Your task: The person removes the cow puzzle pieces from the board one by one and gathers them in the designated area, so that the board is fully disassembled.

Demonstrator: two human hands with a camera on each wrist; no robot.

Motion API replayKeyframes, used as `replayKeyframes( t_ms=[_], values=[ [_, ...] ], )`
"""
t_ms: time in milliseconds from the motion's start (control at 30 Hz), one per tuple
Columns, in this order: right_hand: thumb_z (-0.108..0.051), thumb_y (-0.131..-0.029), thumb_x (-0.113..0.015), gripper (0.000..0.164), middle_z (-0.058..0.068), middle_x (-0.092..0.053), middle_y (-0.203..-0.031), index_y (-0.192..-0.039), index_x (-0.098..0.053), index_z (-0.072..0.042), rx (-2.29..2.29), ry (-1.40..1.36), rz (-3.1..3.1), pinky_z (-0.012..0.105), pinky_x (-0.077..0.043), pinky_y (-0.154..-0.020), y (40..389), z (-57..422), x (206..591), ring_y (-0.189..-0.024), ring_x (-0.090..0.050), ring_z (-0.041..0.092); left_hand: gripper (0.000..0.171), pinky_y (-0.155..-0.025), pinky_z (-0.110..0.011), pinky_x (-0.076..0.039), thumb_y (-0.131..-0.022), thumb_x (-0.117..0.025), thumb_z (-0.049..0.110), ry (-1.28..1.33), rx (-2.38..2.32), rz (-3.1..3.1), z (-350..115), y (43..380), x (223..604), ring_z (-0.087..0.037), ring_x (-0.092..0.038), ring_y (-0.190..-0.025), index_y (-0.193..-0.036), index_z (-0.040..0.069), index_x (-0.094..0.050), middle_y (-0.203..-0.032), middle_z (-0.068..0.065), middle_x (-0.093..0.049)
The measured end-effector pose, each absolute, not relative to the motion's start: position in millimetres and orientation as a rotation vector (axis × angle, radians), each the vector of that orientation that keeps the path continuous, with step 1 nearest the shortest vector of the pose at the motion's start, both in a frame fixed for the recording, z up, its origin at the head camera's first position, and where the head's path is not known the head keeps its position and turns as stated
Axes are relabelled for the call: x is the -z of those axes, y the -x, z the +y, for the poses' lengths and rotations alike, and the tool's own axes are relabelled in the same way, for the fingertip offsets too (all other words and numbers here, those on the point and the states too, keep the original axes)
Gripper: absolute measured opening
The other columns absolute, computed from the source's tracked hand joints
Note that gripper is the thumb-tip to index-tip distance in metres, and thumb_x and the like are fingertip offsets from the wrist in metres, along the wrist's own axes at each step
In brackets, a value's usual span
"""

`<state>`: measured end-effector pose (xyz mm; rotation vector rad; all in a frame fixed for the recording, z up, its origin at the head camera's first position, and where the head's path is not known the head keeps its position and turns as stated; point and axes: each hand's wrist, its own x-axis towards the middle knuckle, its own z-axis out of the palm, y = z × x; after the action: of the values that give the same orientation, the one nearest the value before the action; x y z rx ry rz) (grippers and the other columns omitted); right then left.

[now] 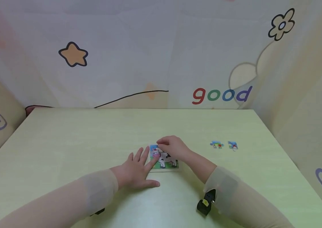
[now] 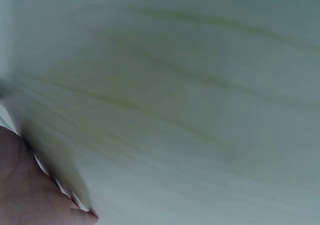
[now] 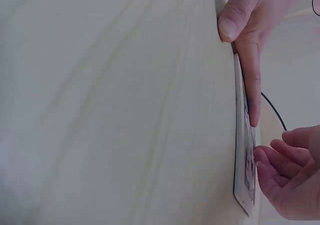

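A small cow picture puzzle (image 1: pixel 168 162) lies flat in a pale-edged tray (image 1: pixel 165 170) near the middle of the table. My left hand (image 1: pixel 136 172) is spread out at its left side, the index finger laid across the picture by the cow's head. From the right, my right hand (image 1: pixel 175 147) reaches over the upper part, its fingertips bent down at the picture. In the right wrist view, the right hand's fingers (image 3: pixel 272 157) are curled close to the puzzle surface. Whether they pinch a piece is hidden. Only part of the left palm (image 2: pixel 35 190) shows in the left wrist view.
Two loose puzzle pieces lie right of the hands: one with side tabs (image 1: pixel 216 144) and another beside it (image 1: pixel 233 145). The pale wood-grain table (image 1: pixel 64 142) reaches back to a printed cloth wall (image 1: pixel 138 57). A black wrist device (image 1: pixel 205 204) hangs below the right sleeve.
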<state>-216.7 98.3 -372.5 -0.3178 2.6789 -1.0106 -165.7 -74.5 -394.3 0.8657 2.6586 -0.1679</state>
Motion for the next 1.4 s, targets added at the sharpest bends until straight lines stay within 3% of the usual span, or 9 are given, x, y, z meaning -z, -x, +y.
replayKeyframes(
  t_ms=[400, 733, 1033, 1400],
  values=[
    [-0.021, -0.095, -0.055, 0.027, 0.003, -0.064, -0.111, -0.117, -0.065, -0.010, 1.237, 0.158, 2.502, 0.043, -0.041, -0.095, 226, 106, 381, -0.103, -0.056, 0.020, 0.090, -0.105, -0.058, -0.017, -0.082, -0.027, 0.078, -0.859, 0.130, 2.630, -73, 163, 385, -0.042, -0.004, -0.138, -0.151, 0.022, -0.008, -0.154, -0.021, 0.001],
    [-0.018, -0.090, -0.063, 0.019, 0.002, -0.064, -0.101, -0.107, -0.067, -0.011, 1.243, 0.164, 2.533, 0.035, -0.047, -0.086, 233, 99, 382, -0.093, -0.057, 0.018, 0.089, -0.104, -0.058, -0.019, -0.083, -0.031, 0.075, -0.850, 0.133, 2.634, -73, 161, 379, -0.042, -0.006, -0.138, -0.151, 0.022, -0.010, -0.154, -0.020, 0.000],
    [-0.016, -0.088, -0.065, 0.025, 0.003, -0.064, -0.108, -0.113, -0.066, -0.012, 1.185, 0.213, 2.553, 0.040, -0.043, -0.093, 237, 99, 383, -0.104, -0.057, 0.020, 0.089, -0.105, -0.058, -0.018, -0.083, -0.030, 0.077, -0.859, 0.125, 2.642, -74, 163, 385, -0.042, -0.005, -0.138, -0.151, 0.023, -0.010, -0.154, -0.020, 0.001],
    [-0.018, -0.086, -0.068, 0.021, 0.002, -0.066, -0.101, -0.107, -0.070, -0.014, 1.190, 0.123, 2.581, 0.034, -0.048, -0.087, 239, 112, 381, -0.096, -0.057, 0.019, 0.088, -0.105, -0.058, -0.018, -0.083, -0.032, 0.075, -0.864, 0.092, 2.656, -75, 160, 382, -0.042, -0.005, -0.138, -0.151, 0.023, -0.011, -0.154, -0.020, -0.002]
  ],
)
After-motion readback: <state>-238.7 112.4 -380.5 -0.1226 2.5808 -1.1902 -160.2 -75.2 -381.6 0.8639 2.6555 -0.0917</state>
